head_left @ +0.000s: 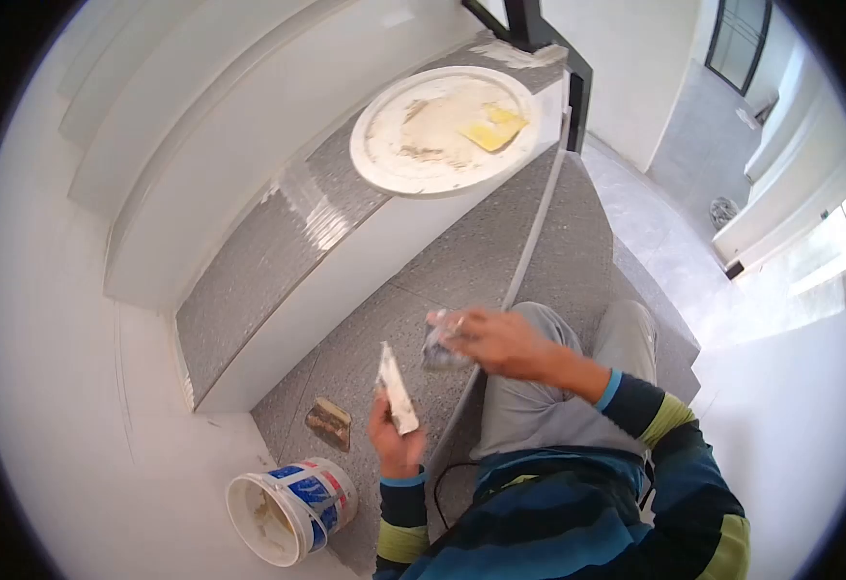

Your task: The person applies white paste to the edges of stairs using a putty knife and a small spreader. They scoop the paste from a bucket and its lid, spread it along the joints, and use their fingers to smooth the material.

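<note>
My left hand (396,447) is closed on a putty knife (397,389), its long blade coated with white putty and pointing up and away from me. Just right of it, my right hand (502,341) is closed on a crumpled grey-and-white piece (444,352), which looks like a rag or plastic but is blurred by motion. The two hands are apart, in front of my bent knees. On the step above them lies a round white lid (384,171) smeared with putty, with a yellow scraper (493,128) on it.
A white bucket (318,495) with blue and red print lies tilted at lower left. Near it, a small putty-stained scraper (329,423) lies on the grey step (384,309). White walls stand on the left, and a dark railing post (529,24) rises at the top.
</note>
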Action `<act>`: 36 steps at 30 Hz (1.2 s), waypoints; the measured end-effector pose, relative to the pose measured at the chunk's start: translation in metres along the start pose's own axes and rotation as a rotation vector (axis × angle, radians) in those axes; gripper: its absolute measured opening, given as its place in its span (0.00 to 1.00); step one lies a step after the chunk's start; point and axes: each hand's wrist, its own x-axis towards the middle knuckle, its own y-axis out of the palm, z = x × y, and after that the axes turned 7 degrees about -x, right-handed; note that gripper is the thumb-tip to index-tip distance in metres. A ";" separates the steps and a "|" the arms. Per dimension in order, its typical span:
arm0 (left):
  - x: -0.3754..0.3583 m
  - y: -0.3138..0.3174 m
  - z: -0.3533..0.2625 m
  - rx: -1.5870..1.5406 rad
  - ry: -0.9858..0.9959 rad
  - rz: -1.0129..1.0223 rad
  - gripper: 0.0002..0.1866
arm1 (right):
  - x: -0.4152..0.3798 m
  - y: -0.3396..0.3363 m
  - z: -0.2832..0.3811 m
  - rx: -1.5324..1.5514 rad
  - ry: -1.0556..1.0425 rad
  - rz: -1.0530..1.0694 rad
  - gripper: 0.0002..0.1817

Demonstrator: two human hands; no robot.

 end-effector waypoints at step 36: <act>0.009 -0.093 -0.022 0.376 0.705 -0.229 0.13 | 0.113 -0.128 -0.159 1.519 0.633 -0.967 0.21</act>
